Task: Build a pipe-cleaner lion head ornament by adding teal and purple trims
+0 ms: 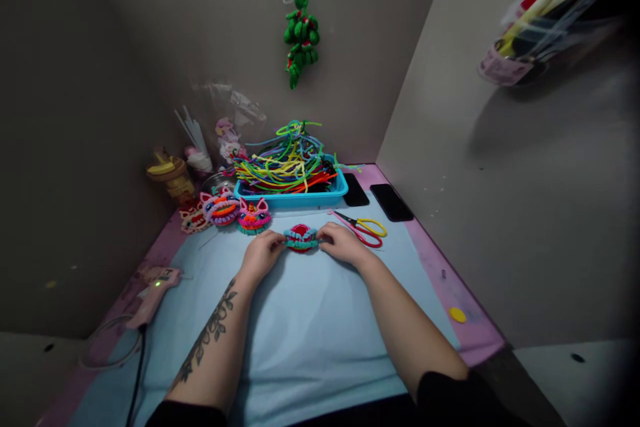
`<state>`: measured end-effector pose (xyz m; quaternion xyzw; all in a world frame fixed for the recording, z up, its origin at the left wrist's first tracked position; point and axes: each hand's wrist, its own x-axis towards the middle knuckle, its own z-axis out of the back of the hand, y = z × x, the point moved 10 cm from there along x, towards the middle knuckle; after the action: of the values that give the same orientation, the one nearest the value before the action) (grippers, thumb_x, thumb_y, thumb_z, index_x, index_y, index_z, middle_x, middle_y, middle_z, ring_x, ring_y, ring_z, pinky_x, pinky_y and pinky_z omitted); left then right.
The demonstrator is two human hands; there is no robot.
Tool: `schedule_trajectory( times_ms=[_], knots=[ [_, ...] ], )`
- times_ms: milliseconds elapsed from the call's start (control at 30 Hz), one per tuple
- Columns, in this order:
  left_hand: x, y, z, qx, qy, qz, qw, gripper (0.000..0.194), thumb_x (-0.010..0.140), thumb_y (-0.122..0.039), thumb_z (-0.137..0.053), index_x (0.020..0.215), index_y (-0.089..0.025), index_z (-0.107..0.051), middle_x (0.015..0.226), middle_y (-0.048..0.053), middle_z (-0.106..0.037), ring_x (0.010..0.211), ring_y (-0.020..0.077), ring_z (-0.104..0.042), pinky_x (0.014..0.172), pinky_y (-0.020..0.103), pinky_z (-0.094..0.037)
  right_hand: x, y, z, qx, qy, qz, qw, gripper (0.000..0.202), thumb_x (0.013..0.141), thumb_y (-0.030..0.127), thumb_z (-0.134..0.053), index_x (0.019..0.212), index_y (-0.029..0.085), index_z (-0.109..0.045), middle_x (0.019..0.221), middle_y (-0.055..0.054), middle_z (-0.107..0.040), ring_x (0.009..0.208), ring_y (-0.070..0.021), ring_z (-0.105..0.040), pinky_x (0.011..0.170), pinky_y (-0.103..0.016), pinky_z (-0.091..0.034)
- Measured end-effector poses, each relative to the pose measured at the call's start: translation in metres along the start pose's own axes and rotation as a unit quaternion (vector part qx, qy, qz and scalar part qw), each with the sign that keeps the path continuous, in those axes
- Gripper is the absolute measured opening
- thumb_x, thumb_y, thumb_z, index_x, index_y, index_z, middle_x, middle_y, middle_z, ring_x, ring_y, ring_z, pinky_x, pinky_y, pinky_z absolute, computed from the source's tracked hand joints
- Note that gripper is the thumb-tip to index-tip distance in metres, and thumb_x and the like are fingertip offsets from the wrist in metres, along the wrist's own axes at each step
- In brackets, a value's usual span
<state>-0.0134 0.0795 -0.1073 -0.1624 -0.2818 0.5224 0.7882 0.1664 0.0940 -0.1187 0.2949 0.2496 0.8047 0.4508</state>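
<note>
Between my two hands lies a small oval pipe-cleaner piece (301,238), red inside with turquoise bumpy rims like a mouth. My left hand (263,253) pinches its left end with thumb and fingers. At the right end, my right hand (343,243) grips it the same way. The piece rests on or just above the light blue cloth (310,320). Just beyond my left hand sits a pink and orange pipe-cleaner animal head (254,216), and beside it a purple and pink one (220,207). Scissors (363,225) with yellow and red handles lie past my right hand.
A blue tray (290,200) heaped with colourful pipe cleaners stands at the back. Two dark phones (391,203) lie right of it. A pink glue gun (155,293) with a cord is at left, a yellow disc (457,315) at right. Grey walls enclose the table.
</note>
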Motion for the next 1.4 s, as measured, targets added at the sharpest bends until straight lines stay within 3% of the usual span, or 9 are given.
schedule_trajectory(
  times_ms=[233, 533, 767, 1033, 1133, 1400],
  knots=[
    [0.000, 0.002, -0.008, 0.009, 0.014, 0.002, 1.000, 0.010, 0.076, -0.020, -0.060, 0.080, -0.019, -0.069, 0.080, 0.005, -0.065, 0.075, 0.0176, -0.059, 0.069, 0.028, -0.045, 0.002, 0.009, -0.011, -0.031, -0.003, 0.005, 0.999, 0.010, 0.070, 0.010, -0.063, 0.070, 0.020, -0.062, 0.075, 0.000, -0.057, 0.072, -0.0140, -0.054, 0.069, -0.025, -0.041],
    [-0.002, -0.007, 0.001, -0.023, 0.013, -0.004, 1.000, 0.020, 0.073, -0.025, -0.067, 0.092, -0.020, -0.067, 0.087, 0.005, -0.065, 0.080, 0.0184, -0.060, 0.070, 0.027, -0.045, 0.000, 0.009, -0.002, -0.012, -0.005, 0.003, 1.000, 0.013, 0.069, 0.013, -0.066, 0.079, 0.020, -0.063, 0.081, -0.001, -0.059, 0.076, -0.0152, -0.055, 0.069, -0.026, -0.042],
    [-0.002, -0.011, -0.007, -0.021, -0.010, 0.006, 1.000, 0.014, 0.078, -0.031, -0.061, 0.083, -0.019, -0.067, 0.078, 0.004, -0.064, 0.072, 0.0160, -0.058, 0.066, 0.026, -0.044, 0.002, 0.011, -0.011, -0.011, -0.025, 0.026, 0.999, 0.003, 0.075, 0.018, -0.062, 0.076, 0.020, -0.062, 0.078, -0.001, -0.058, 0.073, -0.0147, -0.055, 0.068, -0.026, -0.042],
    [0.000, 0.008, 0.005, -0.065, -0.049, 0.030, 0.996, 0.013, 0.076, -0.023, -0.059, 0.084, -0.018, -0.067, 0.079, 0.004, -0.064, 0.070, 0.0160, -0.059, 0.065, 0.027, -0.046, -0.001, -0.013, 0.015, -0.017, -0.063, -0.010, 0.998, 0.011, 0.074, 0.014, -0.058, 0.082, 0.019, -0.063, 0.085, -0.002, -0.061, 0.070, -0.0142, -0.055, 0.069, -0.028, -0.045],
    [0.000, 0.014, 0.004, -0.042, -0.044, 0.039, 0.997, 0.014, 0.074, -0.018, -0.057, 0.084, -0.018, -0.067, 0.077, 0.004, -0.064, 0.070, 0.0170, -0.059, 0.067, 0.028, -0.045, -0.001, -0.012, 0.013, -0.021, -0.045, -0.006, 0.999, 0.012, 0.073, 0.013, -0.058, 0.082, 0.019, -0.064, 0.086, -0.003, -0.061, 0.072, -0.0146, -0.056, 0.071, -0.029, -0.045],
    [-0.002, 0.005, -0.004, -0.006, -0.009, 0.020, 1.000, 0.016, 0.072, -0.012, -0.058, 0.085, -0.018, -0.066, 0.077, 0.004, -0.062, 0.072, 0.0176, -0.056, 0.067, 0.028, -0.043, 0.001, 0.005, -0.003, -0.042, 0.000, -0.015, 0.999, 0.013, 0.069, 0.016, -0.067, 0.081, 0.019, -0.063, 0.084, -0.003, -0.060, 0.079, -0.0169, -0.055, 0.071, -0.028, -0.043]
  ],
)
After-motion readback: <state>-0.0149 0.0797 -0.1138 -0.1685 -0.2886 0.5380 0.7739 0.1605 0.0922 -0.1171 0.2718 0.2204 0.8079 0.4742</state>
